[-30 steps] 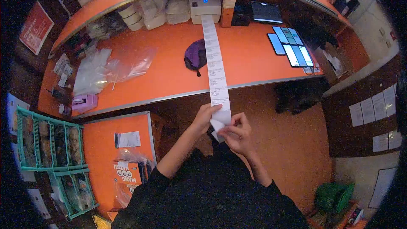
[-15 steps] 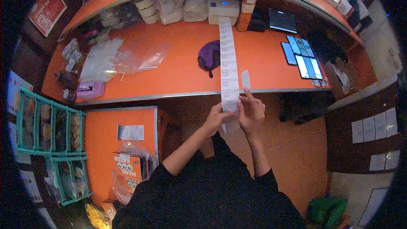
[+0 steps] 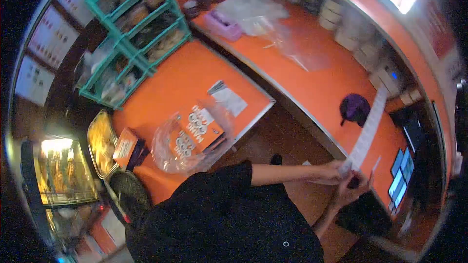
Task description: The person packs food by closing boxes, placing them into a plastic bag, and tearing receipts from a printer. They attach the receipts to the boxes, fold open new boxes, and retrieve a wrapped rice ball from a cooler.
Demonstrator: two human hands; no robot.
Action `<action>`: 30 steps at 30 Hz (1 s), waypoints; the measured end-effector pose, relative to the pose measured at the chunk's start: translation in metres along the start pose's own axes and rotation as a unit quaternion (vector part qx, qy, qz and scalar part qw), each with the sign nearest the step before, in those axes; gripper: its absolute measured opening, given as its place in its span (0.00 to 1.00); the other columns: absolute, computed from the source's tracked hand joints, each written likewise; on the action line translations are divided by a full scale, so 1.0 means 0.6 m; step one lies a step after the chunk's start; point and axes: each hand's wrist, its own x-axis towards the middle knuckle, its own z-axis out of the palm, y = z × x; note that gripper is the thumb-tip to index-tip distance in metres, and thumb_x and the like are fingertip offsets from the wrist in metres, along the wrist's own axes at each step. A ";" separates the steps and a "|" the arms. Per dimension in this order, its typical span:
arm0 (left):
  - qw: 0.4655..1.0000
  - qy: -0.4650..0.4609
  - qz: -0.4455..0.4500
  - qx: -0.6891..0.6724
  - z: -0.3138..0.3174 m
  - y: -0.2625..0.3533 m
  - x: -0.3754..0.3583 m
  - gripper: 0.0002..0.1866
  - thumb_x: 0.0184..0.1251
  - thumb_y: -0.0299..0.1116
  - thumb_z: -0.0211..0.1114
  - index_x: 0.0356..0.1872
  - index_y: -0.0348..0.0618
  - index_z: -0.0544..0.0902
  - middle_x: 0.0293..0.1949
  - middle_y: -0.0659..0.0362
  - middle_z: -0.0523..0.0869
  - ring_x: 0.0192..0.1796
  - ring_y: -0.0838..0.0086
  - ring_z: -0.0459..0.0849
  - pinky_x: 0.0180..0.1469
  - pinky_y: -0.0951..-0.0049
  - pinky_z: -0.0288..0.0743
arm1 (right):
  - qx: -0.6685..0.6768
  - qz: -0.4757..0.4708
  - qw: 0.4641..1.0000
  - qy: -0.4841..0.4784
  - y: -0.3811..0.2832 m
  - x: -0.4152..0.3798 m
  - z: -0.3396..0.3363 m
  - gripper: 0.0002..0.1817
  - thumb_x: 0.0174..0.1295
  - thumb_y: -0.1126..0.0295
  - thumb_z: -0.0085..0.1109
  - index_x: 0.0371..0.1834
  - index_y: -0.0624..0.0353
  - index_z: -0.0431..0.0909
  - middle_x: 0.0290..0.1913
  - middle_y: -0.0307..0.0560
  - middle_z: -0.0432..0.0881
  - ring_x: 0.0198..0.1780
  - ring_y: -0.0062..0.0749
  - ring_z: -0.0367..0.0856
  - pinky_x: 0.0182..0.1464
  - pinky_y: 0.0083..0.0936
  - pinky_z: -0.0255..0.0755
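Observation:
A long printed receipt strip (image 3: 369,134) runs from the small white printer (image 3: 386,78) down over the counter's front edge to my hands. My left hand (image 3: 335,171) is closed on its lower end. My right hand (image 3: 354,188) is right beside the left at the same paper, fingers bent and blurred by motion. Left of the strip, a purple cloth item (image 3: 355,108) lies on the orange counter (image 3: 312,95). Several lit phones (image 3: 400,175) lie to the right of my hands.
Bagged boxes with printed lettering (image 3: 192,134) and a paper slip (image 3: 229,100) lie on the lower orange table (image 3: 165,92). Green racks (image 3: 131,34) stand at its far end. A tray of yellow food (image 3: 101,143) and a lit display case (image 3: 63,170) are at left. A pink dispenser (image 3: 223,25) sits farther back.
My view has swung left, bringing the display case and food tray into sight. My hands now appear farther right, still at the receipt's lower end.

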 end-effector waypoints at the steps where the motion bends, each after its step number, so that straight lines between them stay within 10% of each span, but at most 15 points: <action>1: 0.999 0.032 0.028 0.004 -0.018 -0.005 -0.009 0.26 0.57 0.22 0.65 0.60 0.40 0.75 0.51 0.59 0.82 0.52 0.70 0.80 0.57 0.66 0.75 | 0.005 -0.006 0.999 -0.033 -0.008 -0.002 -0.011 0.24 0.62 0.69 0.64 0.59 0.63 0.67 0.44 0.53 0.80 0.45 0.44 0.81 0.53 0.36 0.75; 3: 0.856 0.173 0.072 0.482 -0.066 -0.011 -0.034 0.29 0.52 0.19 0.62 0.60 0.39 0.74 0.49 0.56 0.79 0.49 0.65 0.79 0.53 0.67 0.76 | 0.032 -0.031 0.996 -0.075 -0.054 0.018 -0.002 0.28 0.62 0.70 0.64 0.62 0.63 0.62 0.43 0.53 0.80 0.44 0.43 0.80 0.53 0.37 0.74; 8: 0.713 0.470 0.268 0.446 -0.120 0.288 -0.350 0.24 0.47 0.14 0.54 0.49 0.42 0.78 0.43 0.52 0.76 0.49 0.57 0.77 0.52 0.58 0.71 | 0.510 0.004 0.830 -0.227 -0.269 0.053 0.013 0.44 0.63 0.79 0.59 0.71 0.59 0.35 0.36 0.51 0.80 0.37 0.36 0.77 0.46 0.35 0.74; 9: 0.496 0.546 0.331 0.589 -0.143 0.335 -0.433 0.21 0.46 0.15 0.57 0.45 0.43 0.79 0.43 0.51 0.76 0.48 0.56 0.77 0.52 0.58 0.70 | 0.544 0.020 0.805 -0.236 -0.304 0.050 0.031 0.47 0.61 0.82 0.59 0.73 0.58 0.32 0.34 0.50 0.80 0.36 0.33 0.76 0.44 0.33 0.73; 12: 0.189 0.712 0.174 0.654 -0.146 0.433 -0.720 0.21 0.43 0.26 0.67 0.45 0.46 0.79 0.49 0.52 0.75 0.55 0.55 0.72 0.57 0.56 0.67 | 0.654 -0.024 0.686 -0.317 -0.398 0.054 0.073 0.48 0.62 0.84 0.58 0.76 0.45 0.35 0.35 0.48 0.78 0.36 0.26 0.75 0.42 0.22 0.72; 15: 0.190 0.886 -0.134 0.402 -0.172 0.404 -0.989 0.43 0.47 0.56 0.74 0.66 0.56 0.69 0.68 0.41 0.62 0.71 0.42 0.58 0.71 0.49 0.55 | 0.661 -0.027 0.646 -0.381 -0.468 0.048 0.081 0.51 0.61 0.83 0.59 0.77 0.43 0.31 0.36 0.47 0.79 0.35 0.25 0.74 0.42 0.22 0.72; 18: 0.317 0.912 -0.052 0.254 -0.211 0.365 -1.110 0.53 0.50 0.81 0.50 0.77 0.72 0.46 0.76 0.37 0.41 0.75 0.32 0.31 0.68 0.26 0.44 | 0.679 0.005 0.596 -0.428 -0.518 0.023 0.095 0.52 0.61 0.82 0.59 0.77 0.43 0.30 0.36 0.46 0.79 0.35 0.25 0.75 0.42 0.22 0.71; 22: 0.249 0.911 -0.240 0.224 -0.296 0.387 -1.097 0.44 0.57 0.79 0.41 0.75 0.83 0.45 0.77 0.47 0.27 0.74 0.29 0.26 0.60 0.15 0.44 | 0.691 0.014 0.542 -0.478 -0.561 -0.009 0.137 0.49 0.60 0.81 0.61 0.75 0.52 0.35 0.38 0.44 0.81 0.37 0.27 0.78 0.44 0.26 0.73; 25: 0.219 0.950 -0.154 0.160 -0.248 0.417 -1.043 0.42 0.59 0.76 0.45 0.75 0.81 0.51 0.78 0.46 0.32 0.74 0.29 0.29 0.59 0.15 0.43 | 0.609 -0.091 0.611 -0.497 -0.565 -0.008 0.166 0.45 0.61 0.75 0.63 0.75 0.53 0.41 0.37 0.43 0.81 0.36 0.25 0.78 0.43 0.26 0.71; 28: 0.277 0.951 -0.020 0.136 -0.297 0.379 -1.094 0.36 0.58 0.73 0.52 0.66 0.73 0.69 0.78 0.47 0.37 0.75 0.31 0.35 0.59 0.15 0.44 | 0.673 -0.020 0.545 -0.499 -0.599 0.008 0.159 0.45 0.60 0.75 0.64 0.75 0.53 0.44 0.36 0.42 0.80 0.35 0.23 0.77 0.43 0.23 0.70; 30: 0.187 0.954 -0.072 0.221 -0.305 0.353 -1.086 0.29 0.57 0.70 0.56 0.50 0.64 0.80 0.75 0.49 0.49 0.74 0.33 0.42 0.58 0.15 0.46 | 0.671 -0.006 0.535 -0.514 -0.608 0.017 0.185 0.45 0.61 0.78 0.62 0.76 0.51 0.42 0.34 0.43 0.79 0.36 0.23 0.75 0.43 0.23 0.69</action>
